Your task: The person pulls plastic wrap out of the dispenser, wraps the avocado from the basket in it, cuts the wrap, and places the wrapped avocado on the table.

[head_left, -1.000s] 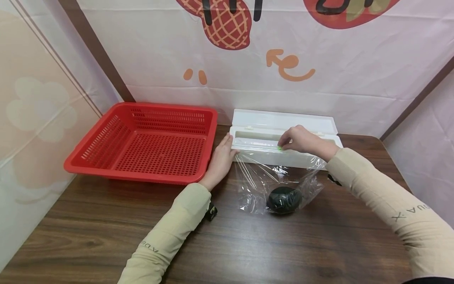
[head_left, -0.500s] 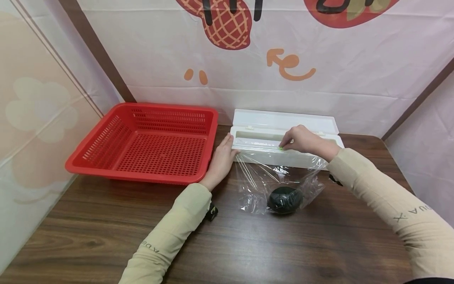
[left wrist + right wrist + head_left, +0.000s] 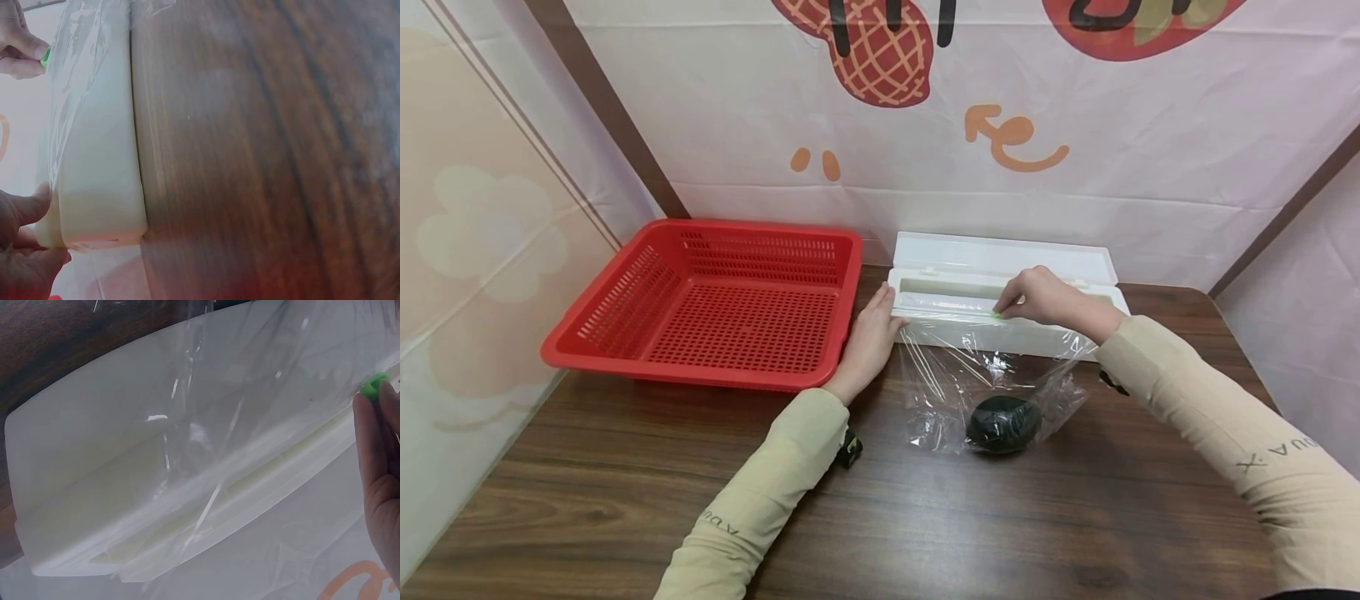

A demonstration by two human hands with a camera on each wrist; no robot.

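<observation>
A white cling film dispenser (image 3: 1000,333) stands at the back of the table with its lid (image 3: 1003,257) raised. My left hand (image 3: 868,337) holds its left end, thumb at the front edge and fingers along the end, as the left wrist view also shows. Between thumb and fingertips, my right hand (image 3: 1045,296) pinches a small green slide cutter (image 3: 375,385) on the dispenser's front edge, about midway along. Clear cling film (image 3: 936,392) runs from the dispenser down to the table. A dark oval thing resembling an avocado (image 3: 1003,423) lies at the film's near end, partly covered by it.
To the left stands a red perforated plastic basket (image 3: 737,377) with a raised rim. The brown wooden table (image 3: 925,525) extends in front of both arms. A printed cloth (image 3: 737,125) hangs right behind the dispenser and basket.
</observation>
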